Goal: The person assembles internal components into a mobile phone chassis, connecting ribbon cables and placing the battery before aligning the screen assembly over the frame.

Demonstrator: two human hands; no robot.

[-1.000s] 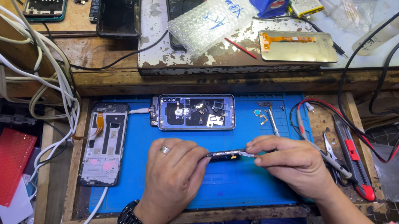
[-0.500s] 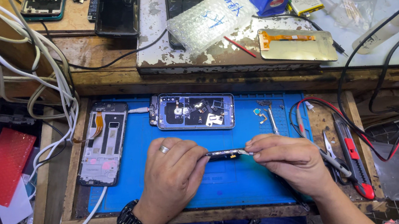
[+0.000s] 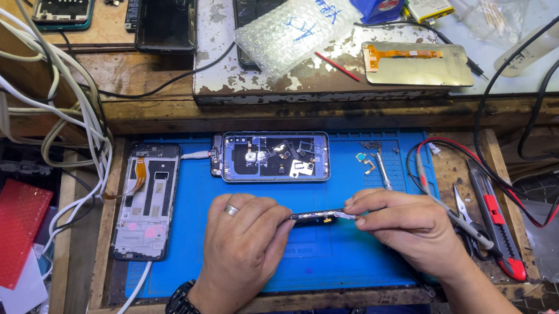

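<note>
My left hand [image 3: 243,242], with a ring and a black wristwatch, pinches one end of a small dark circuit board [image 3: 316,217] held edge-up over the blue work mat [image 3: 187,273]. My right hand [image 3: 403,223] holds thin metal tweezers [image 3: 348,215] with their tip touching the board's other end. Just beyond the hands lies an opened phone body [image 3: 274,156] with its inner parts exposed. A phone frame [image 3: 146,200] with an orange flex cable lies at the mat's left edge.
Red and black probe leads [image 3: 434,160], a red utility knife [image 3: 494,220] and a screwdriver [image 3: 381,166] sit at the mat's right. On the bench behind are a display panel [image 3: 417,63], a bubble-wrapped item [image 3: 299,25], phones and a blue stand. White cables [image 3: 71,117] hang at left.
</note>
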